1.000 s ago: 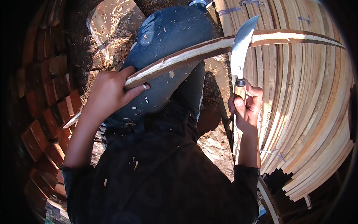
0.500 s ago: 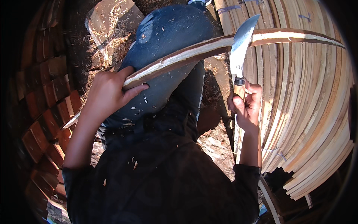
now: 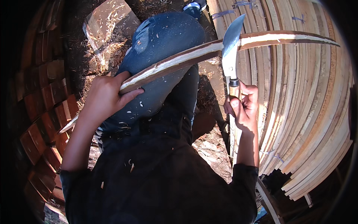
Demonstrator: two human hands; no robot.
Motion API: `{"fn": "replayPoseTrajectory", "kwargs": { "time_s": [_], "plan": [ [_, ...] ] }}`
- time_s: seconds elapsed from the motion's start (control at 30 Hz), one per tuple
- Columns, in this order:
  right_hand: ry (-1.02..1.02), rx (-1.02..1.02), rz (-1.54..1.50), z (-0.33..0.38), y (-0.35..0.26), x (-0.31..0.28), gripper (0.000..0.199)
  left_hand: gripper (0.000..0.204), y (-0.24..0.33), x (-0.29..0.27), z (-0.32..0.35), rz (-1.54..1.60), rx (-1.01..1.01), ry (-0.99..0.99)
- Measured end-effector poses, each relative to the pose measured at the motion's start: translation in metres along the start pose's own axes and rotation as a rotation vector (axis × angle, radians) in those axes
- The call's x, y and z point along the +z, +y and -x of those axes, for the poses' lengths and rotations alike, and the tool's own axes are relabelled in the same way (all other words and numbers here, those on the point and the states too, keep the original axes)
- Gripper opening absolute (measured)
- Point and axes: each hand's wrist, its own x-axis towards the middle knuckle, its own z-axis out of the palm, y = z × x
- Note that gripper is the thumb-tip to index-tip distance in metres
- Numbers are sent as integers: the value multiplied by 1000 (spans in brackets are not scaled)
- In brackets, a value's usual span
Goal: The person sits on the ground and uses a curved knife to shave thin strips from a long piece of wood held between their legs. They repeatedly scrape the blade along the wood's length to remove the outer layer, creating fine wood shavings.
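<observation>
A long wooden strip (image 3: 175,61) with dark edges and a pale, rough-cut face slants across my raised leg, its far end over the timber at the right. My left hand (image 3: 108,93) is closed around the strip near its lower end, and a short pale tip sticks out behind my wrist. In my right hand (image 3: 242,106) is an upright knife (image 3: 231,50) with a broad curved blade and a wooden handle. The blade crosses in front of the strip right of my knee; whether its edge touches the wood I cannot tell.
Long sawn wooden strips (image 3: 298,97), some tied with bluish bands, fill the right side. Reddish-brown wooden pieces (image 3: 48,97) are stacked at the left. Wood shavings are scattered over a flat sheet (image 3: 108,22), the ground and my clothes. A shoe (image 3: 194,6) shows at the top.
The knife and my right hand have shifted slightly left along the strip. The whole scene has also moved a little left in the view. Both grips are unchanged.
</observation>
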Motion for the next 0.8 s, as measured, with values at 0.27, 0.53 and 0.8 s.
{"fn": "replayPoseTrajectory", "kwargs": {
  "time_s": [0.27,0.53,0.8],
  "plan": [
    [-161,107,66,14,17,18,37,38,4,-3,-1,61,-29,-65],
    [-97,55,43,9,12,18,38,40,2,-3,0,23,-18,-41],
    [-42,25,-51,5,8,11,34,37,4,-5,-1,63,-32,-45]
  ]
}}
